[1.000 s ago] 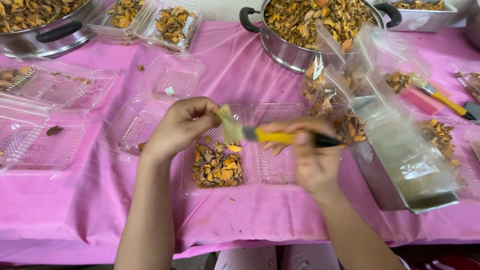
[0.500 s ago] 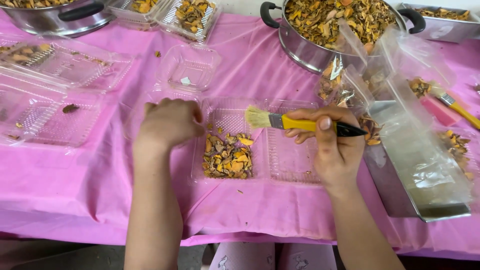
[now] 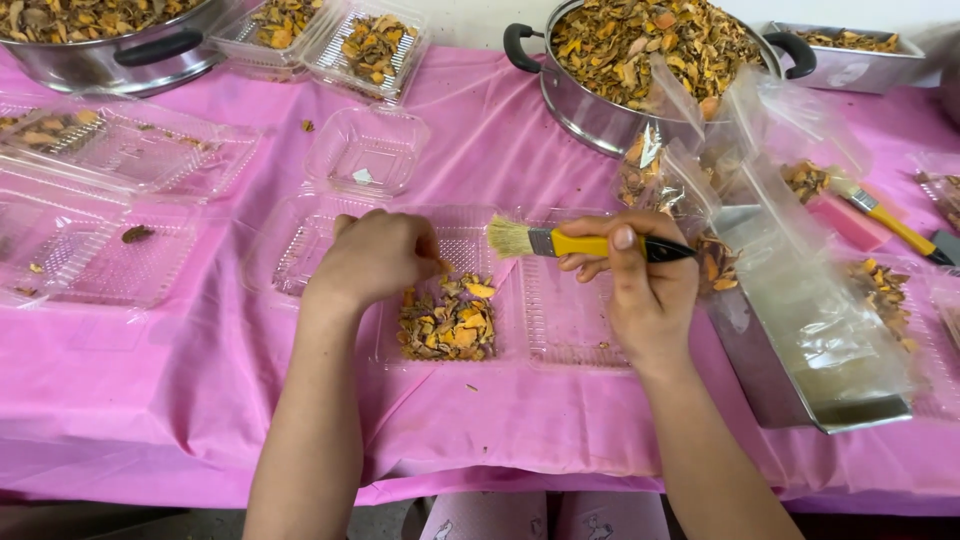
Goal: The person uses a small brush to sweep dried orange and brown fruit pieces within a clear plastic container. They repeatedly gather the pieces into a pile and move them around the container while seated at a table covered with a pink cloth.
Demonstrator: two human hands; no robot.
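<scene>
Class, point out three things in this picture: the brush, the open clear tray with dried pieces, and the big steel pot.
brush (image 3: 575, 242), head view, yellow handle
tray (image 3: 565, 320), head view, bare lid half
pot (image 3: 590, 115), head view, steel wall

Two hands work at the near edge, the left hand (image 3: 375, 258) and the right hand (image 3: 640, 285). Two yellow-handled brushes show: one brush (image 3: 580, 243) in the right hand, a second brush (image 3: 885, 215) far right. Two round steel pots hold dried pieces, the left pot (image 3: 110, 45) and the far pot (image 3: 640, 60). Two rectangular steel trays: a far tray (image 3: 850, 65) and a near tray (image 3: 800, 340). One pink block (image 3: 845, 222).
</scene>
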